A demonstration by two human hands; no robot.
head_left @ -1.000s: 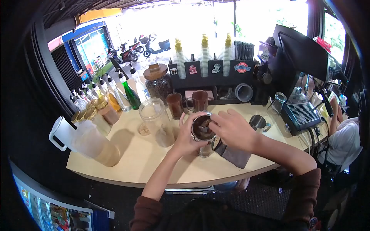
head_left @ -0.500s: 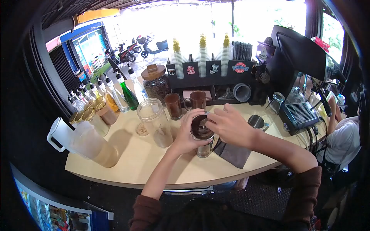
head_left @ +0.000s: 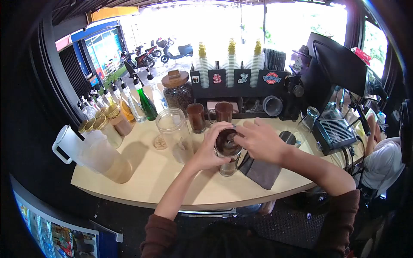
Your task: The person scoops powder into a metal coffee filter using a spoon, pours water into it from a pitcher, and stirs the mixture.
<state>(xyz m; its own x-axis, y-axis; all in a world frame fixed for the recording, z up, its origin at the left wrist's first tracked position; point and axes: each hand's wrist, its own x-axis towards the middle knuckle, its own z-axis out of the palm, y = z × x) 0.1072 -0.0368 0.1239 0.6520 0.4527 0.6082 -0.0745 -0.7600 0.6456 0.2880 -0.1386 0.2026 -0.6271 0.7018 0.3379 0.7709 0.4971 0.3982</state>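
In the middle of the counter, my left hand wraps round the upper part of a glass with a dark inside and a round open mouth. My right hand is closed over the right edge of that mouth, its fingers bent inward and pressed together. Whatever those fingers hold is hidden or too small to name. A brown-grey cloth lies just right of the glass. To the left stands a tall clear jar with some powder low inside, and its round lid lies beside it.
Two brown-filled glass mugs stand behind the hands. A metal pitcher and an espresso machine are to the right. Pitchers and syrup bottles line the left. Beyond the machine is another person in white.
The view has shifted slightly. My right hand has moved a little at the mouth of the glass, while my left hand keeps its hold.
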